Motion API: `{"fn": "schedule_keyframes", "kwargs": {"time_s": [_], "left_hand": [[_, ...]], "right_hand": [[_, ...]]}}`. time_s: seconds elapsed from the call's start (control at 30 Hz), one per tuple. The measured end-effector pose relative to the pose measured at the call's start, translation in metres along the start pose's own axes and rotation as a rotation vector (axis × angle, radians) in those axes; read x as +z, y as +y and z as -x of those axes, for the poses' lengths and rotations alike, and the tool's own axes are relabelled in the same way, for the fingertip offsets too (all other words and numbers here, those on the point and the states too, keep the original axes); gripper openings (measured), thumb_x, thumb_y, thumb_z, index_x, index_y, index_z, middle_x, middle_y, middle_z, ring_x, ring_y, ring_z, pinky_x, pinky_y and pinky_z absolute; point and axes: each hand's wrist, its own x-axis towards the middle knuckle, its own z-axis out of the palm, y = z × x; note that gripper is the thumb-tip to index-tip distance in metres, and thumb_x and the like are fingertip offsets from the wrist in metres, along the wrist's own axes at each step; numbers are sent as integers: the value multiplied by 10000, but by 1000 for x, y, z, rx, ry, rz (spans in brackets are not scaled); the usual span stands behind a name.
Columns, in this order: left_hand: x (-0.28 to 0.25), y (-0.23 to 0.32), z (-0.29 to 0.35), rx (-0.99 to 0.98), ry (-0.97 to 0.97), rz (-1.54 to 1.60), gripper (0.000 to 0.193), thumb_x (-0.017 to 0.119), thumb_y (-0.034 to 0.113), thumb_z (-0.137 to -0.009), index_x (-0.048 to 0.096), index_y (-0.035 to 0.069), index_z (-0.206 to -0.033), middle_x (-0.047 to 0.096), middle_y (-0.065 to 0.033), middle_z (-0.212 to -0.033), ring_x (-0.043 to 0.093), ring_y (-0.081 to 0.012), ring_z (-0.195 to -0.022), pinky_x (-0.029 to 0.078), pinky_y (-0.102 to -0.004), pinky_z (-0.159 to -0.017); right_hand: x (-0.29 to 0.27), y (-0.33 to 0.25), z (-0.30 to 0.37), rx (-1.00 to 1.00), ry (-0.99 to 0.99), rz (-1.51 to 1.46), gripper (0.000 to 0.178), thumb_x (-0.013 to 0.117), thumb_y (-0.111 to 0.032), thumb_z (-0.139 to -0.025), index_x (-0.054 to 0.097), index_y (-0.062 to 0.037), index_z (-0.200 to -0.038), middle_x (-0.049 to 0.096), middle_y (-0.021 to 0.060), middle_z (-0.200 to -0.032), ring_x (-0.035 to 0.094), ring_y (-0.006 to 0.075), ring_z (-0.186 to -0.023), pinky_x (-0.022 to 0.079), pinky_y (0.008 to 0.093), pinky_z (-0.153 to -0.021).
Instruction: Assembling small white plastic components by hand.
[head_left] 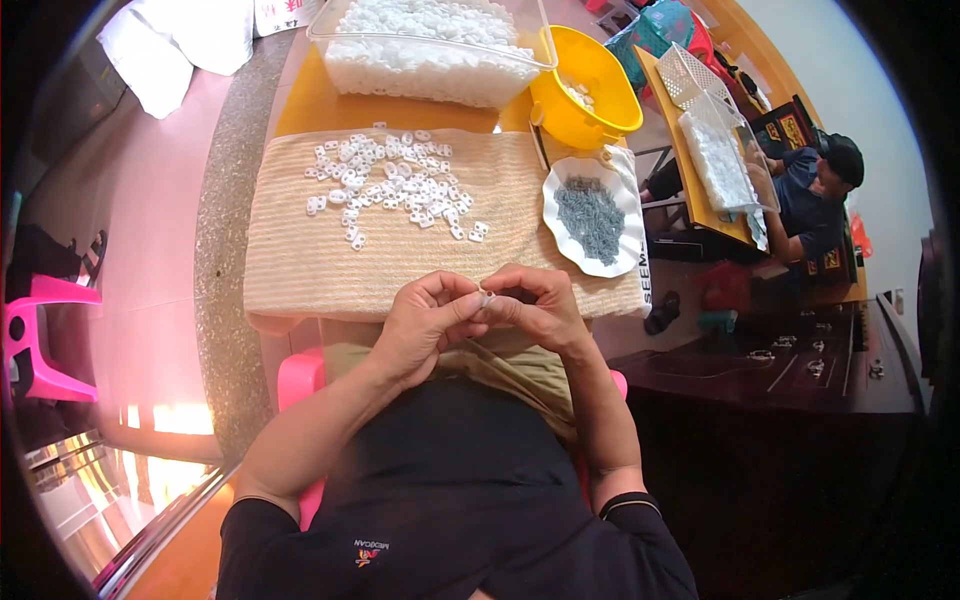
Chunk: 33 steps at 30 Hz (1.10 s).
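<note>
My left hand (428, 325) and my right hand (535, 310) meet above the near edge of the cloth-covered table. Both are closed, fingertips pinched together around a small white plastic piece (487, 298), mostly covered by the fingers. Beyond them, many small white plastic pieces with holes (395, 180) lie in a loose pile on the striped beige cloth (290, 240). To the right of the pile, a white scalloped dish (627, 250) holds a heap of small dark grey parts (590, 218), too small to tell their kind.
At the back stands a clear plastic bin (430, 75) full of white pieces. Beside it is a yellow bucket (590, 110) with a few pieces inside. Another person (815, 190) sits at a table on the right. A pink stool (50, 340) stands on the left.
</note>
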Motion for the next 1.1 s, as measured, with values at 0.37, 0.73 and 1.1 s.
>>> {"fn": "schedule_keyframes", "kwargs": {"time_s": [0.37,0.73,1.1], "left_hand": [[4,4,2,-35,-30,-23,130,629,74,-885,569,34,-994,651,-63,-888,645,-121,-803,574,-249,-704],[1,2,1,-44,11,10,125,646,75,-878,575,29,-970,647,-58,-864,641,-118,-760,572,-246,-683],[1,2,1,-45,33,-7,118,643,83,-882,604,23,-976,655,-61,-886,643,-116,-772,572,-247,-692]], "right_hand": [[-4,7,-2,-30,-28,-32,118,631,-2,-868,629,61,-968,637,95,-902,654,146,-792,537,247,-706],[-5,13,-3,-77,-58,26,134,606,-34,-897,634,53,-995,627,95,-910,635,134,-798,530,238,-705],[-1,10,-1,-30,2,-83,100,646,1,-858,631,32,-952,611,78,-921,623,129,-811,518,240,-727]]}}
